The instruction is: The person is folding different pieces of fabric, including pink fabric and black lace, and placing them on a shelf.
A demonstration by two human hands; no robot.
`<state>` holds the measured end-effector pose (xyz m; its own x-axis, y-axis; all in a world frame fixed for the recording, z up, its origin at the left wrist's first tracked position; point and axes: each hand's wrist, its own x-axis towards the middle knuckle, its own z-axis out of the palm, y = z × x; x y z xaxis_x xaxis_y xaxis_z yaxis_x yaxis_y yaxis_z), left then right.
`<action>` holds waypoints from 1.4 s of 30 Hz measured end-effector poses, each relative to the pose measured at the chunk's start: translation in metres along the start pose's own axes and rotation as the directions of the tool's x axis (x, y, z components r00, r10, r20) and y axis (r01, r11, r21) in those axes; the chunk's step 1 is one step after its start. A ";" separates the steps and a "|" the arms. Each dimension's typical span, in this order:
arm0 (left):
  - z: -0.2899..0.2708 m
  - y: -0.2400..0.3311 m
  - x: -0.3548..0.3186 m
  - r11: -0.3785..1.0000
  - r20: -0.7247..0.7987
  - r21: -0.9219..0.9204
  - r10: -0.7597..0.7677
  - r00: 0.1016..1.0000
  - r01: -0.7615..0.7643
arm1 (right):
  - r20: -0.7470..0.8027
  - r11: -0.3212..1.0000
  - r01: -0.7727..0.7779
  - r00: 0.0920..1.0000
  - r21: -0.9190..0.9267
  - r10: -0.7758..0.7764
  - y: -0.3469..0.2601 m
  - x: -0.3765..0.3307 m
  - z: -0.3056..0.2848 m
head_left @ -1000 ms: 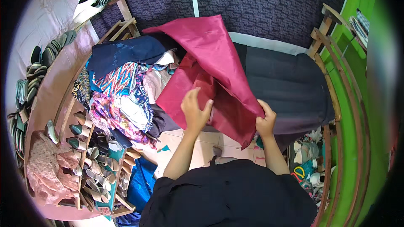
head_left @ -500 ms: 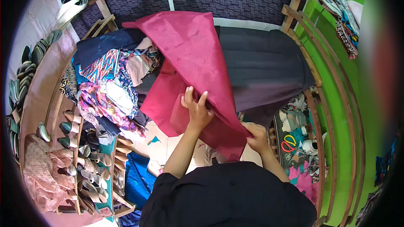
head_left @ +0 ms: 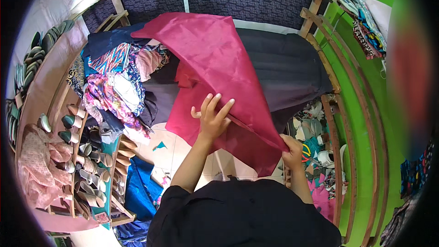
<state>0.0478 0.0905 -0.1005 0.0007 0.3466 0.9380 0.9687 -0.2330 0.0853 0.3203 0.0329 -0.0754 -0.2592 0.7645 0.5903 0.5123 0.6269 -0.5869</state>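
A large crimson cloth [head_left: 215, 64] lies spread over a dark fabric-covered table [head_left: 288, 68], its near part hanging over the front edge. My left hand [head_left: 211, 116] rests flat on the cloth's lower part, fingers spread. Lower right, my right hand [head_left: 292, 151] pinches the cloth's hanging corner edge. A fold line runs between the two hands.
A heap of patterned clothes [head_left: 114, 82] sits on the table's left. A wooden shoe rack [head_left: 87, 155] with several shoes stands at the left. A wooden rail [head_left: 338, 123] and green wall are at the right. Blue cloth [head_left: 137, 187] lies on the tiled floor.
The cloth has been spread wider and flatter over the table. My right hand has drawn its corner down and to the right, while my left hand stays pressed on it.
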 end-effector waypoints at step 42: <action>-0.122 0.257 0.025 0.635 0.419 -0.767 0.395 0.818 0.087 | -0.668 0.927 -0.372 0.700 -0.040 0.252 -0.017 -0.120 -0.246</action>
<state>0.2670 -0.0715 -0.0139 0.4867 0.5722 0.6600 0.4252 -0.8152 0.3932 0.5443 -0.1067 0.0006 0.4944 0.5930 0.6356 0.6043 0.2911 -0.7417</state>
